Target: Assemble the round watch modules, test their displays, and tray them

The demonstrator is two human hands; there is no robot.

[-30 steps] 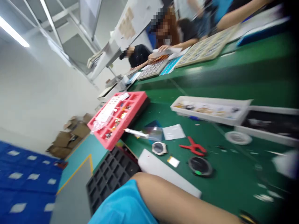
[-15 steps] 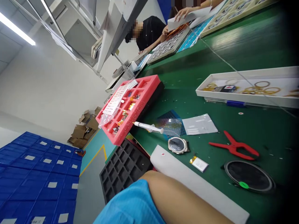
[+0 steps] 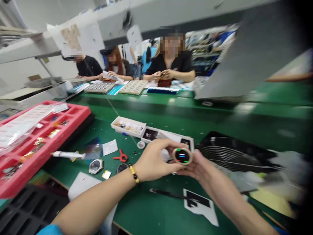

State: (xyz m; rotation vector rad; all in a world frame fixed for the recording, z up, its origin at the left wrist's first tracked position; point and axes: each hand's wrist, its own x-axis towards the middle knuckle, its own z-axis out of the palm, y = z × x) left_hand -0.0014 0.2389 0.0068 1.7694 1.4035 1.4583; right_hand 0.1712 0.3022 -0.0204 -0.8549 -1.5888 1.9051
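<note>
A round watch with a light rim and a lit dark screen (image 3: 182, 156) is held up over the green table between my two hands. My left hand (image 3: 154, 160) grips its left side with thumb and fingers. On its right side, the blurred fingers of my right hand (image 3: 198, 165) are closed around the rim. Below them lie black tweezers (image 3: 167, 193) and a white sheet with black stickers (image 3: 199, 205). Left of my left hand are a round dark watch part (image 3: 121, 168), a red clamp (image 3: 121, 156), a small battery (image 3: 106, 175) and a silver watch (image 3: 96, 166).
A pink tray of small parts (image 3: 73, 115) and a syringe (image 3: 68, 154) stand at the left. White boxes (image 3: 128, 126) sit behind my hands, and a black coiled item (image 3: 222, 156) and plastic bags lie to the right. Several people work across the table.
The view has swung right and levelled. Both my hands and the lit watch are now in sight; before, only my left arm showed, with the hand out of frame.
</note>
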